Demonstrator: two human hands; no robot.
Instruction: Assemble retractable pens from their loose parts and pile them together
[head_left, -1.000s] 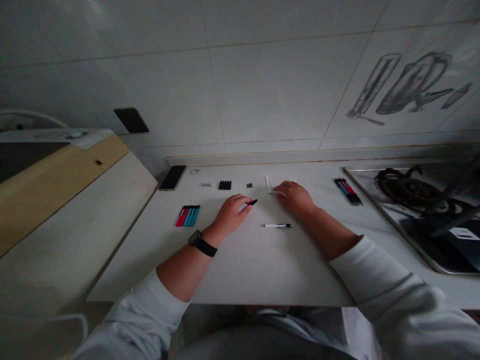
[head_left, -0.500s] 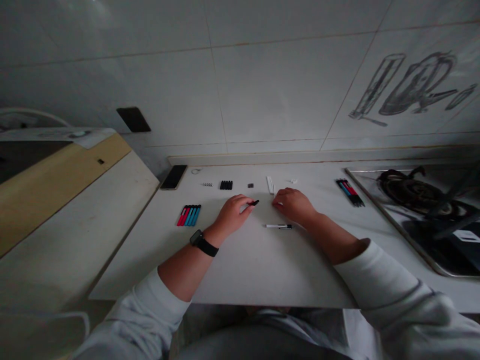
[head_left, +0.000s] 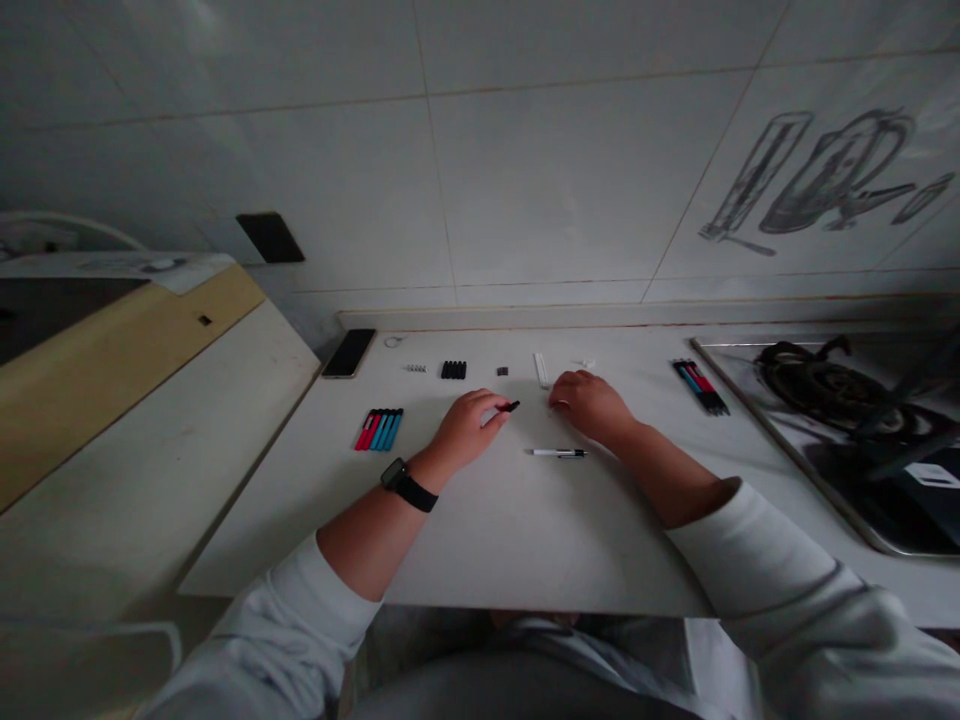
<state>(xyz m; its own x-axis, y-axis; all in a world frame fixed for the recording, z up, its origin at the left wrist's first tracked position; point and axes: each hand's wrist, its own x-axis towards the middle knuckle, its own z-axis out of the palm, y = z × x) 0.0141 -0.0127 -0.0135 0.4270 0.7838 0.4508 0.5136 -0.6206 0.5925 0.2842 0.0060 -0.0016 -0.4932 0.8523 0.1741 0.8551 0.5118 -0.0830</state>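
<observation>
My left hand [head_left: 469, 425] pinches a small black pen part [head_left: 513, 406] between thumb and fingertips, above the white counter. Across from it, my right hand [head_left: 589, 405] is closed with its fingers curled down near the counter; what its fingertips hold is hidden. Just beyond those fingertips lie thin white sticks [head_left: 540, 369]. A white pen barrel with a black end [head_left: 557, 453] rests between and below the hands. Behind the left hand are a row of short black pen pieces [head_left: 454, 370], small springs [head_left: 416, 369] and tiny dark pieces [head_left: 502, 371].
Red and blue pen barrels [head_left: 379, 430] lie at left, below a phone [head_left: 349, 353]. Small white pieces [head_left: 586, 363] sit behind my right hand. Several pens [head_left: 700, 387] lie side by side near the gas stove [head_left: 825, 400]. A tiled wall [head_left: 547, 190] closes off the back.
My right hand has shifted very slightly to the right, and a short white stick seen upright by its fingertips no longer shows there. The left hand stays put with its black part.
</observation>
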